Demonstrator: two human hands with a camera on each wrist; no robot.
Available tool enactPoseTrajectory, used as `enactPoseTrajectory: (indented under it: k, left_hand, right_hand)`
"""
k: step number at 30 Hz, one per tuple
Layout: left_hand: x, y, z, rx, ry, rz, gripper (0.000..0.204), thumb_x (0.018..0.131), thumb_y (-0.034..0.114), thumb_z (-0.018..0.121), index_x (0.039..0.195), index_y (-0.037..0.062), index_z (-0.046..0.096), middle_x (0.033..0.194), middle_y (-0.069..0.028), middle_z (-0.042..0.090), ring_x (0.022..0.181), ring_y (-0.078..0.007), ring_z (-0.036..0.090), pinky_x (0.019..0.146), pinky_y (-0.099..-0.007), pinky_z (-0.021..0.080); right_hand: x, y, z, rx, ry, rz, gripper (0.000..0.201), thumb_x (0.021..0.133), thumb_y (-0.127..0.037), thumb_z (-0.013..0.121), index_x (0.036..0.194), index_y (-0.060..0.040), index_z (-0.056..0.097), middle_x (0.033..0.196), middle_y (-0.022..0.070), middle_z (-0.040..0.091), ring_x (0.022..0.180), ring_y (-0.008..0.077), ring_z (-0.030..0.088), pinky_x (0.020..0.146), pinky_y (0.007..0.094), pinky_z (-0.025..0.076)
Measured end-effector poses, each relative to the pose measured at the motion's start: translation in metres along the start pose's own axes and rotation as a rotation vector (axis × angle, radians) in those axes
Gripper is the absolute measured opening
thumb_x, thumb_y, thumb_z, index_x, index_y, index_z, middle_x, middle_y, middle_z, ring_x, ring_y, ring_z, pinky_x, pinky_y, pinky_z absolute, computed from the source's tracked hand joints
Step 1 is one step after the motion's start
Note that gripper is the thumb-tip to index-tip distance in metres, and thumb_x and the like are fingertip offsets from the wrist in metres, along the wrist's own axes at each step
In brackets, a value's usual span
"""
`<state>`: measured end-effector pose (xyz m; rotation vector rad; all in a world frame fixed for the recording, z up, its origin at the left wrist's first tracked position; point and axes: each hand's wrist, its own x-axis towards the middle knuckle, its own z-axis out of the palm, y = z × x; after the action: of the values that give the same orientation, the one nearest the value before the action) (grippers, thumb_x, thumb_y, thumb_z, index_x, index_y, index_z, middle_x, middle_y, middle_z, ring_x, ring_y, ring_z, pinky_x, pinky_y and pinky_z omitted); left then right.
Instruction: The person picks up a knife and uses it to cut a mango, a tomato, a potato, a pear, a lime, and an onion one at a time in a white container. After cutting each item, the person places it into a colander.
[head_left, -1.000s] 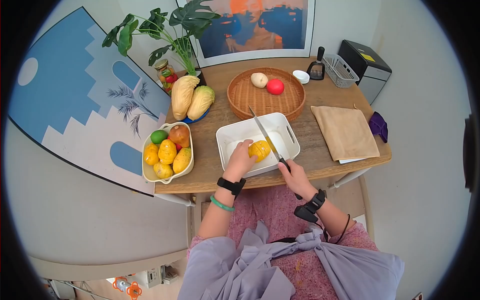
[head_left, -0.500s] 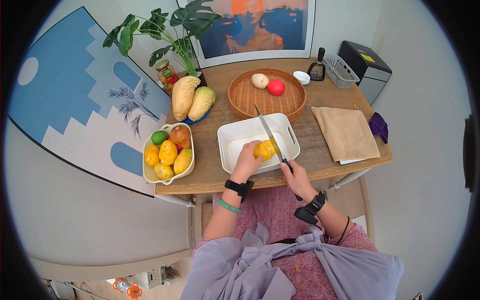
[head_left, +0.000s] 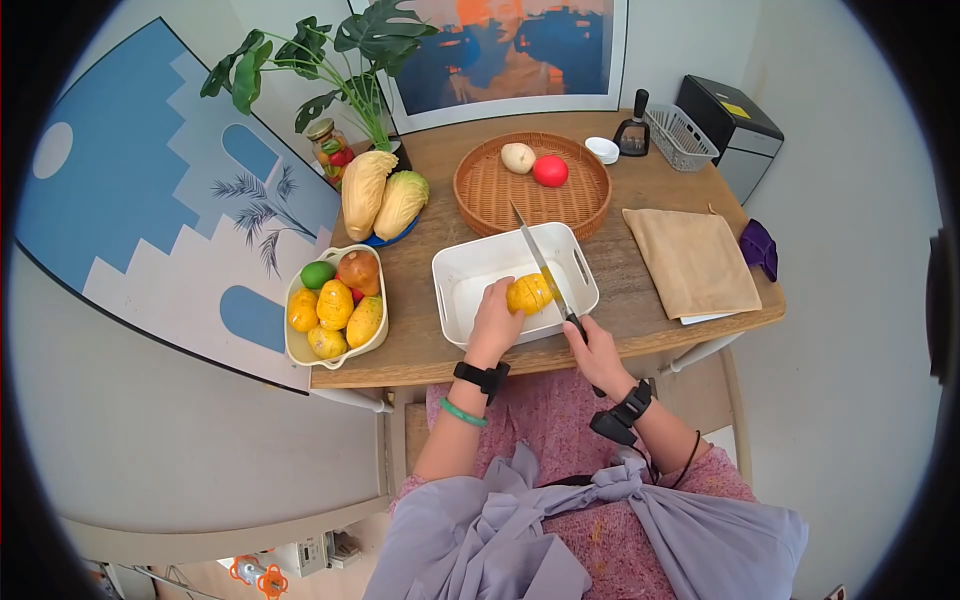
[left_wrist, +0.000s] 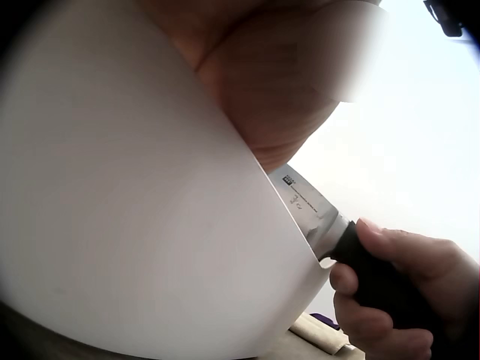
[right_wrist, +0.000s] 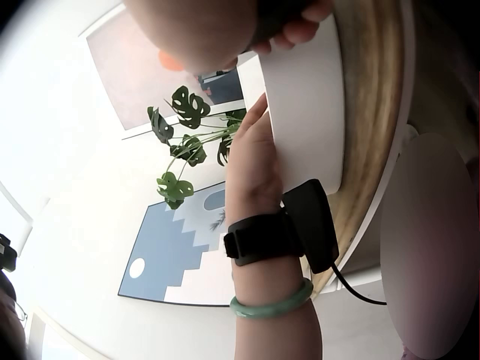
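Note:
In the head view, my left hand (head_left: 495, 325) holds a yellow mango (head_left: 528, 294) inside a white plastic box (head_left: 460, 262), gripping it from its left side. Lines run across the mango's skin. My right hand (head_left: 597, 358) grips the black handle of a kitchen knife (head_left: 539, 256). The blade points away from me, up and left, lying along the mango's right side and passing over the box's far rim. In the left wrist view, the right fingers wrap the handle (left_wrist: 390, 292), and the box wall hides the mango. The right wrist view shows the left hand (right_wrist: 253, 169) reaching over the rim.
A cream basket (head_left: 294, 352) of fruit stands left, with cabbages (head_left: 368, 195) on a blue plate behind it. Beyond the box lies a round wicker tray (head_left: 490, 205) with a potato and a red tomato. A folded tan cloth bag (head_left: 692, 265) lies right.
My left hand and the mango have shifted slightly right and away from me within the box. The knife has moved a little right too, still in my right hand.

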<state>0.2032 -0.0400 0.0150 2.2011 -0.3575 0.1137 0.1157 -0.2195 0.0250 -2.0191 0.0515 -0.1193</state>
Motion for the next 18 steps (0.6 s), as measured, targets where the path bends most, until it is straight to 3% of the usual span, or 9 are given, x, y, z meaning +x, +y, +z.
enactPoseTrajectory:
  k: [2, 18]
  left_hand:
    - [-0.001, 0.001, 0.001, -0.016, 0.022, -0.015, 0.055, 0.074, 0.003, 0.068, 0.125, -0.0002, 0.051, 0.119, -0.0226, 0.055, 0.11, -0.0377, 0.055, 0.096, -0.04, 0.046]
    - [-0.005, 0.011, -0.001, 0.058, 0.07, -0.025, 0.051, 0.079, 0.007, 0.065, 0.127, 0.0041, 0.049, 0.12, -0.0192, 0.056, 0.109, -0.0371, 0.057, 0.091, -0.0424, 0.049]
  right_hand:
    - [-0.003, -0.004, -0.001, -0.021, 0.012, -0.05, 0.036, 0.097, -0.031, 0.052, 0.087, 0.0042, 0.051, 0.072, 0.0266, 0.059, 0.07, 0.0433, 0.06, 0.062, 0.0441, 0.045]
    - [-0.002, 0.0, 0.001, -0.031, 0.014, -0.071, 0.038, 0.097, -0.032, 0.054, 0.085, 0.0037, 0.051, 0.071, 0.0271, 0.058, 0.07, 0.0431, 0.06, 0.061, 0.044, 0.045]
